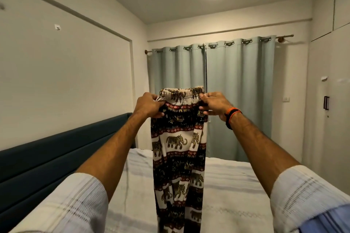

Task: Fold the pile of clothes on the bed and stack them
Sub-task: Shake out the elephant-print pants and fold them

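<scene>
Both hands, left hand (149, 107) and right hand (213, 105), pinch the waistband of elephant-print black, white and red cotton trousers (178, 149) held up above the white-covered bed (236, 191), likely aligning the legs before lowering them to fold.

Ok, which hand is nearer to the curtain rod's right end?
Right. The right hand grips the trousers waistband below the curtain rod; the left hand grips the opposite side, farther away.
</scene>
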Demonstrator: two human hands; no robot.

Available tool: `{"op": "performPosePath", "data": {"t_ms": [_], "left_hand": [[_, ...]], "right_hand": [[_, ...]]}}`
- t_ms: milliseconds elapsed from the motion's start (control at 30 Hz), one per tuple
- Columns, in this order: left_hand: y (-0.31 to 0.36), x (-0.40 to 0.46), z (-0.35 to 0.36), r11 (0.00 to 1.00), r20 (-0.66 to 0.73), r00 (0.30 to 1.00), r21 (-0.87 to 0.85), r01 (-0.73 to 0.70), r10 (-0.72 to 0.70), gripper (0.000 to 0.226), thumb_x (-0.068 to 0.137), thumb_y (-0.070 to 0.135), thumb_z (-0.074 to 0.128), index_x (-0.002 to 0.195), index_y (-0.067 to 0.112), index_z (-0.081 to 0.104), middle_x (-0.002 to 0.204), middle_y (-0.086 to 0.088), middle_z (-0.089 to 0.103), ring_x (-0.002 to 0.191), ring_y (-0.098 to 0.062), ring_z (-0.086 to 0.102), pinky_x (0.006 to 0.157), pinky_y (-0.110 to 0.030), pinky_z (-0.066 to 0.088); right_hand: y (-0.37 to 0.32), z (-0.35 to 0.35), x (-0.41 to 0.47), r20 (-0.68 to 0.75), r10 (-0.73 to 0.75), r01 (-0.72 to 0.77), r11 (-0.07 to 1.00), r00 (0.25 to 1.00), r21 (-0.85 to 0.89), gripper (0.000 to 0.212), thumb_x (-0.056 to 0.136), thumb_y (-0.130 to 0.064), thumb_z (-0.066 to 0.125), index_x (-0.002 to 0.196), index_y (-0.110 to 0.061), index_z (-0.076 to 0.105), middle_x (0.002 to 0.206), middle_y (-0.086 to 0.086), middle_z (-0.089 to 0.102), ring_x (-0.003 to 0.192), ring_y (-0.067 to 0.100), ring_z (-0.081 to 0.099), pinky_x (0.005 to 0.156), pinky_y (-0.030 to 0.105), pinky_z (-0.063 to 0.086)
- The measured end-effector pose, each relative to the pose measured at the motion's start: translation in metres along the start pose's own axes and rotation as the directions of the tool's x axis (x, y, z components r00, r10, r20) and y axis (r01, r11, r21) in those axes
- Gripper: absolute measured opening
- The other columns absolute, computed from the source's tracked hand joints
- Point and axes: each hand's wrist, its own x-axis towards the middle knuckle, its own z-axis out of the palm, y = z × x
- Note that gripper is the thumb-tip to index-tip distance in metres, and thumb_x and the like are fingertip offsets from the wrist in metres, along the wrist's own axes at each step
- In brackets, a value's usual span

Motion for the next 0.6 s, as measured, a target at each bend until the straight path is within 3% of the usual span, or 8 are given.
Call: {"op": "performPosePath", "data": {"t_ms": [133, 300, 433, 600], "left_hand": [[0.008, 0.009, -0.011, 1.0, 0.002, 1.0, 0.007, -0.03, 0.03, 0.026, 0.094, 0.023, 0.065, 0.111, 0.004, 0.064, 0.1, -0.009, 0.067, 0.064, -0.014, 0.067, 0.047, -0.016, 0.054], [0.015, 0.015, -0.017, 0.997, -0.039, 0.997, 0.006, -0.072, 0.072, 0.02, 0.095, 0.023, 0.064, 0.107, 0.007, 0.064, 0.1, -0.008, 0.067, 0.063, -0.014, 0.067, 0.048, -0.016, 0.054], [-0.002, 0.011, -0.009, 0.996, 0.051, 0.999, 0.089, -0.015, 0.01, 0.021, 0.094, 0.024, 0.065, 0.106, 0.007, 0.064, 0.097, -0.008, 0.068, 0.066, -0.015, 0.069, 0.047, -0.017, 0.053], [0.005, 0.018, -0.016, 0.998, -0.009, 0.999, 0.038, -0.053, 0.054, 0.017, 0.094, 0.024, 0.064, 0.103, 0.01, 0.063, 0.097, -0.006, 0.067, 0.065, -0.012, 0.067, 0.044, -0.014, 0.05]], "right_hand": [[-0.014, -0.007, 0.007, 0.019, -0.007, 0.007, 1.0, 1.0, -0.011, 0.022, 0.1, -0.028, 0.055, 0.093, -0.009, 0.063, 0.095, 0.006, 0.069, 0.073, 0.013, 0.062, 0.063, 0.026, 0.055], [-0.022, -0.005, 0.01, 0.011, -0.043, 0.043, 0.998, 0.999, 0.051, 0.022, 0.1, -0.027, 0.054, 0.092, -0.009, 0.064, 0.091, 0.004, 0.068, 0.076, 0.013, 0.061, 0.07, 0.029, 0.056], [-0.002, 0.001, 0.008, 0.045, 0.071, -0.071, 0.997, 0.996, 0.005, 0.022, 0.099, -0.028, 0.056, 0.091, -0.008, 0.062, 0.094, 0.008, 0.069, 0.07, 0.013, 0.062, 0.066, 0.029, 0.056], [-0.016, -0.002, 0.012, 0.03, 0.032, -0.033, 0.998, 0.999, 0.05, 0.022, 0.099, -0.029, 0.056, 0.089, -0.01, 0.062, 0.085, 0.001, 0.067, 0.064, 0.008, 0.055, 0.057, 0.022, 0.049]]}}
